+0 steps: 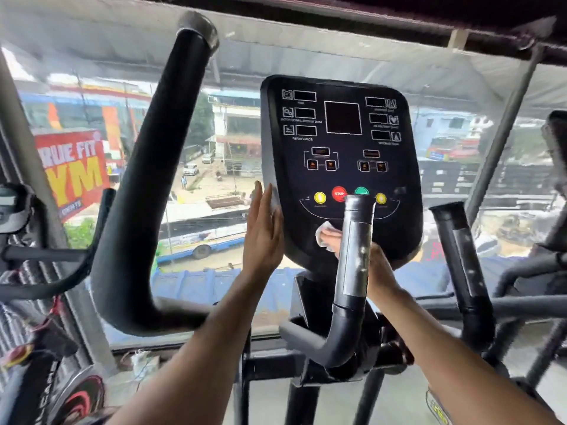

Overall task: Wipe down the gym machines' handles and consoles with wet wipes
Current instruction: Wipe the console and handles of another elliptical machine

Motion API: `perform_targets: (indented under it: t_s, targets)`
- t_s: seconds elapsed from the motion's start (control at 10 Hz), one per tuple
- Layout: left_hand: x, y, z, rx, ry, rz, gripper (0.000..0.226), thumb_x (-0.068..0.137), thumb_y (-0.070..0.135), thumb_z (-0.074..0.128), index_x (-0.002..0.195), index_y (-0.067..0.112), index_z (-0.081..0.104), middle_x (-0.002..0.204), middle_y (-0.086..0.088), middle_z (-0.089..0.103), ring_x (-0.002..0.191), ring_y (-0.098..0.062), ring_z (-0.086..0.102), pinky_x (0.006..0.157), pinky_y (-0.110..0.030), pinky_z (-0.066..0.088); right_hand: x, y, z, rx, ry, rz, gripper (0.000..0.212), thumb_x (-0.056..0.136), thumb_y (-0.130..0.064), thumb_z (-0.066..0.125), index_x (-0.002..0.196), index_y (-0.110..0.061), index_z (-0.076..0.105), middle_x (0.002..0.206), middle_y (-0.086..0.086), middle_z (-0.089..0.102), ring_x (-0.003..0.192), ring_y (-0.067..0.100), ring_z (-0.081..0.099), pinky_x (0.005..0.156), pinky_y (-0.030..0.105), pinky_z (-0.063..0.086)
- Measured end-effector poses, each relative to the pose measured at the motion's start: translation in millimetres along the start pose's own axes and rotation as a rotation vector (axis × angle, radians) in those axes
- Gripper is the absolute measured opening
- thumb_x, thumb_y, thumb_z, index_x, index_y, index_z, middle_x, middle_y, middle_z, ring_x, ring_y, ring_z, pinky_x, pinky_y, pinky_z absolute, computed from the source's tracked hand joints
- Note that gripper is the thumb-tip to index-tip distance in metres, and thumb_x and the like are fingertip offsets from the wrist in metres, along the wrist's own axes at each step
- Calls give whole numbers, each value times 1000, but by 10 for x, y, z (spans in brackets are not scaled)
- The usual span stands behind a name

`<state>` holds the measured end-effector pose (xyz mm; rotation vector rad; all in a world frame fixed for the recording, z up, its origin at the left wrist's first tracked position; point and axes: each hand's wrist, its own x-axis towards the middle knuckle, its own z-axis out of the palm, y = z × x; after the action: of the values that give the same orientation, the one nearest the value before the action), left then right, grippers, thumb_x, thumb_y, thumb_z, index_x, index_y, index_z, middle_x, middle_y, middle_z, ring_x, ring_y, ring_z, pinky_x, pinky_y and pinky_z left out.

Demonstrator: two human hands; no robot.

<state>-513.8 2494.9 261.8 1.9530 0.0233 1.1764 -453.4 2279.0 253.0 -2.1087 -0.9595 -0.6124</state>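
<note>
A black console [340, 142] with dark displays and yellow, red and green buttons stands ahead of me. My left hand [264, 234] lies flat against its lower left edge, fingers straight. My right hand [377, 268] presses a white wet wipe [325, 233] onto the console's lower face. A short black and silver handle [356, 250] rises in front of that hand and hides most of its fingers. A long black foam handle [153, 167] curves up at the left, and another short handle [460, 265] stands at the right.
A glass window [214, 148] behind the machine looks onto a street with a bus. Another exercise machine [33, 271] crowds the left edge, and part of a further machine [555, 185] shows at the right. The machine's black frame [306, 363] sits below the console.
</note>
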Motion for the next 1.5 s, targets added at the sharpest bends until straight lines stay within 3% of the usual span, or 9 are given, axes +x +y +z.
perform_targets:
  t_s: [0.1, 0.2, 0.4, 0.5, 0.6, 0.9, 1.1, 1.2, 1.5]
  targets:
    - [178, -39, 91, -6, 32, -51, 53, 114, 32, 35, 164, 21, 25, 174, 3, 10, 160, -10, 9, 128, -33, 16, -2, -79, 56, 107, -155, 18, 36, 105, 0, 43, 137, -6, 58, 108, -35, 69, 105, -15, 62, 108, 21, 43]
    - [221, -59, 160, -52, 28, -63, 53, 114, 29, 33, 164, 16, 26, 174, -1, 12, 159, -10, 10, 128, -25, 13, -17, 14, 73, 164, -173, 5, 38, 103, 3, 48, 136, -8, 63, 135, -10, 67, 130, 5, 57, 117, 27, 38]
    - [212, -166, 191, -35, 58, -15, 53, 114, 31, 30, 165, 16, 24, 174, 0, 12, 159, -8, 11, 124, -16, 11, -36, -130, -184, -114, 105, 74, 25, 98, -24, 36, 76, -33, 44, 67, -15, 55, 66, -6, 50, 67, 14, 44]
    - [178, -112, 215, -31, 59, -27, 53, 114, 31, 31, 165, 16, 25, 174, 2, 13, 158, -7, 12, 120, -9, 11, -307, -193, -152, -67, 291, -45, 21, 86, -9, 51, 72, -12, 67, 73, -6, 59, 73, 0, 53, 68, 11, 44]
    - [167, -96, 209, -46, 67, -38, 52, 115, 30, 31, 165, 16, 25, 174, 3, 13, 158, -5, 12, 117, -5, 11, -411, -103, -78, -111, 296, -157, 20, 88, -4, 54, 78, 2, 70, 85, -11, 57, 83, 16, 58, 73, 25, 47]
    - [85, -75, 168, -43, 23, -57, 52, 115, 34, 27, 165, 22, 22, 174, 8, 10, 153, 5, 7, 104, 6, 7, -554, -232, -253, -68, 433, -73, 24, 93, -13, 52, 93, -3, 74, 86, -5, 68, 79, 16, 63, 78, 9, 46]
    - [53, -73, 139, -49, 13, -79, 52, 114, 36, 30, 165, 25, 25, 173, 11, 13, 158, -5, 14, 122, -22, 20, -388, -71, 100, 69, 48, -86, 30, 101, -11, 49, 121, -6, 71, 118, 1, 73, 115, 14, 65, 105, 30, 48]
    - [51, -91, 121, -64, 5, -76, 51, 114, 34, 32, 164, 25, 28, 173, 10, 16, 158, -6, 15, 123, -25, 22, -363, 304, 378, 28, 13, 107, 37, 106, -14, 45, 139, -22, 61, 132, -10, 67, 129, 12, 60, 114, 40, 45]
    - [94, -212, 130, -111, 26, -56, 49, 114, 30, 36, 162, 24, 34, 171, 8, 22, 158, -8, 17, 127, -35, 24, 139, -381, 646, -204, 77, -258, 48, 101, -8, 34, 146, 1, 51, 155, 14, 47, 147, 25, 40, 125, 37, 23]
